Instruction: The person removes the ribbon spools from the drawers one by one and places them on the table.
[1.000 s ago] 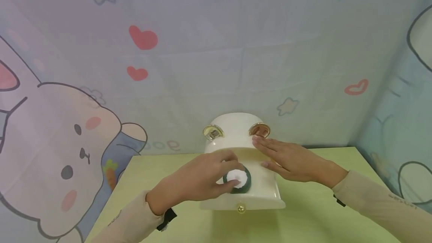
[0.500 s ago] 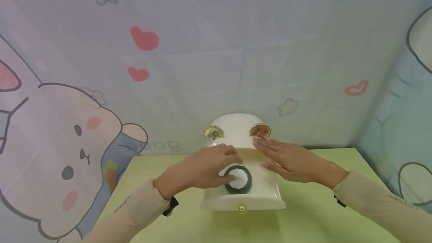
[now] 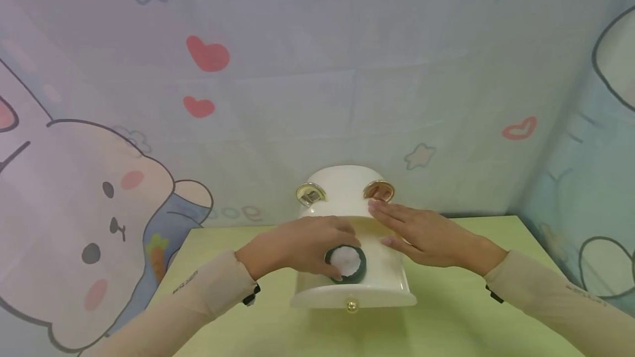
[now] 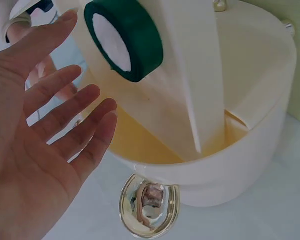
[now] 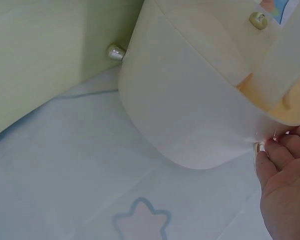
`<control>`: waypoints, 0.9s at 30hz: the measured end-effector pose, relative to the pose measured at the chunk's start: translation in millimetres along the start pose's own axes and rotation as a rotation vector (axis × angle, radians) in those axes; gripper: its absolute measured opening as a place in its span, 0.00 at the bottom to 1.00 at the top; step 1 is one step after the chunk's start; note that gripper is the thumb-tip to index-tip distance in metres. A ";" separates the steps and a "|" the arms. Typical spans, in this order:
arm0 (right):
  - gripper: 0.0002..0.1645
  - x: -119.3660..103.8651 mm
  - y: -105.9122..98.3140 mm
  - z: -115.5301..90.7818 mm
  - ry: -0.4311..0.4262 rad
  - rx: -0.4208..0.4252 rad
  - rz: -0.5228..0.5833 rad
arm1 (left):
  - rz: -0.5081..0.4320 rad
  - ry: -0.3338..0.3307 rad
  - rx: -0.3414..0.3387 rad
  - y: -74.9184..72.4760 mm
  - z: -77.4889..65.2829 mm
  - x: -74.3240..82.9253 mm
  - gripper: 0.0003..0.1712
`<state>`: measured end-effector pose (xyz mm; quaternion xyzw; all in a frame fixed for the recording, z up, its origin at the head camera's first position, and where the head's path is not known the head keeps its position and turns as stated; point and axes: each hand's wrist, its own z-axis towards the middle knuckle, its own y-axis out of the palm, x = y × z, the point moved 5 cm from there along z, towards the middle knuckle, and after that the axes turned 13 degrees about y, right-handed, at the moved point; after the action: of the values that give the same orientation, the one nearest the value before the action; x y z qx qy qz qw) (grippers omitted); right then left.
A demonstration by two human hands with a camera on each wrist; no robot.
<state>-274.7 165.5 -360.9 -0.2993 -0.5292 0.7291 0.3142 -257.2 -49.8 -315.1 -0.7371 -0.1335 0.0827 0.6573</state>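
Left hand [image 3: 306, 244] beside a green roll [image 3: 349, 263], gripping nothing.
The roll lies on the pulled-out tray [image 3: 386, 273] of a white container [image 3: 342, 189], which stands midway along the table's [image 3: 461, 302] far edge, its tray and gold knob [image 3: 351, 306] towards the near edge. Compared with half a second ago, the left thumb has shifted from over the roll's white centre to its near-left rim; the roll shows no clear move, so it seems settled on the tray, not carried. The left fingers are spread and loosely bent; whether the thumb touches, I cannot tell. The right hand [image 3: 426, 236], fingers extended, rests against the container near its right gold fitting [image 3: 379, 190], grasping nothing. Behind the tray, the container's yellowish inside shows only partly.
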 end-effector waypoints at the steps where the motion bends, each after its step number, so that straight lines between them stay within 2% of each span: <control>1: 0.40 -0.1 -0.4 0.1 0.001 -0.001 0.002 | -0.003 -0.001 -0.007 1.2 0.9 -0.3 0.33; 10: 0.40 -1.1 -1.4 -0.2 -0.012 0.001 -0.009 | -0.011 0.001 -0.015 3.1 9.1 -3.3 0.33; 16: 0.40 -1.0 -1.5 0.0 -0.031 0.026 -0.008 | -0.008 0.000 -0.063 9.9 15.2 -5.4 0.37; 22: 0.41 -0.4 0.6 -0.3 -0.028 0.024 -0.012 | -0.044 -0.004 -0.088 11.3 15.6 -7.1 0.40; 27: 0.41 -0.6 1.2 -0.9 -0.018 0.012 -0.007 | -0.058 0.036 -0.081 13.1 18.4 -6.1 0.40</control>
<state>-273.8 165.3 -362.3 -0.2889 -0.5286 0.7339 0.3140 -267.4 -35.6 -330.7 -0.7604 -0.1463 0.0449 0.6311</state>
